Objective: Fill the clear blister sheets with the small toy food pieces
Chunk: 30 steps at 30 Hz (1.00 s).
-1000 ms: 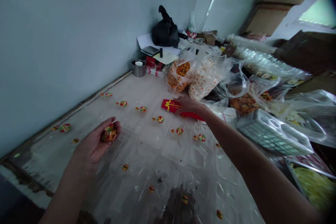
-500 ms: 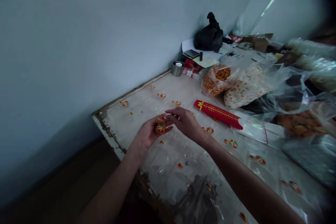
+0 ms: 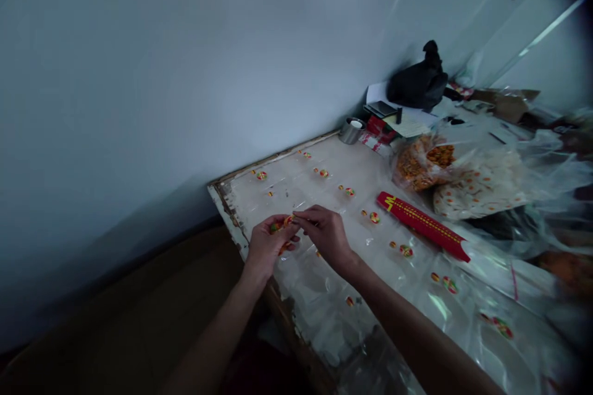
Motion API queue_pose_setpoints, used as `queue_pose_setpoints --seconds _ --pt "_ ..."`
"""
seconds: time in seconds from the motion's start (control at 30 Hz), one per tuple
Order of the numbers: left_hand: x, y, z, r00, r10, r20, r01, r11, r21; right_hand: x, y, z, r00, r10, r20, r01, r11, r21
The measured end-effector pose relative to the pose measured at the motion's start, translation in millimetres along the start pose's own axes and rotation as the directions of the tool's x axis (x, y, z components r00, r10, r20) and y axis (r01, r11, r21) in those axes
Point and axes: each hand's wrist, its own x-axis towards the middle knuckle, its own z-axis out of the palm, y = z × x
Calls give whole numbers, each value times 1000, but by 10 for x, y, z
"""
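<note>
Over the near-left end of the table, my left hand (image 3: pixel 269 245) is closed around a few small round red, yellow and green pieces (image 3: pixel 277 227). My right hand (image 3: pixel 327 233) meets it from the right, thumb and fingertips pinched at one of these pieces (image 3: pixel 288 220). The fingers partly cover what is between them. Clear plastic bags (image 3: pixel 331 318) lie spread flat under both hands. On them sit similar round pieces (image 3: pixel 374 218), most with a smaller orange-and-dark piece (image 3: pixel 364 213) beside it.
Right of the hands lies a long red strip with yellow marks (image 3: pixel 422 225). Behind it stand plastic bags of orange bits (image 3: pixel 419 166) and a patterned white bag (image 3: pixel 482 188). A metal cup (image 3: pixel 352 130) and black bag (image 3: pixel 418 83) are near the wall (image 3: pixel 185 62).
The view has swung left, so the table sits further right. My right fingertips have closed in to a pinch against the pieces in my left hand. A round piece now lies near the strip's left end.
</note>
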Motion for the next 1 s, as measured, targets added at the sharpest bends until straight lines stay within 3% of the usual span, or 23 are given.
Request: queue_pose_setpoints --seconds 0.1,0.17,0.27,0.4,0.5,0.57,0.63,0.73,0.8,0.87,0.93,1.0 --pt "83 94 -192 997 22 -69 -24 999 -28 206 -19 212 993 116 -27 -110 979 172" --pt "144 162 -307 993 39 -112 -46 997 -66 420 14 277 980 200 -15 -194 964 180" --pt "215 245 -447 986 71 -152 -88 991 -103 775 119 331 966 260 4 -260 965 28" --pt "258 290 -571 991 55 -123 -68 992 -106 1060 242 416 990 141 -17 -137 922 -361" --pt "259 289 -604 995 5 -98 -18 990 -137 1039 232 429 998 62 -13 -61 883 -465" --pt "252 280 -579 998 3 -61 -11 992 -124 942 167 383 997 69 17 -57 924 -377" --pt "246 261 -506 1000 10 -12 -10 997 -82 816 70 292 985 112 132 -90 982 -166" --pt "248 210 -320 999 5 39 -3 999 -55 630 -66 88 927 176 333 -234 962 143" --pt "254 172 -189 998 -35 48 40 993 -108 504 -93 -72 933 221 284 -274 948 161" --pt "258 144 -95 994 -101 39 107 970 -216 360 -38 -213 971 211 113 -216 976 30" --pt "259 129 -55 984 -171 41 175 927 -333 204 88 -299 999 52 15 -49 981 -190" --pt "253 122 -58 973 -207 103 231 889 -396 64 244 -316 978 -175 116 207 893 -399"
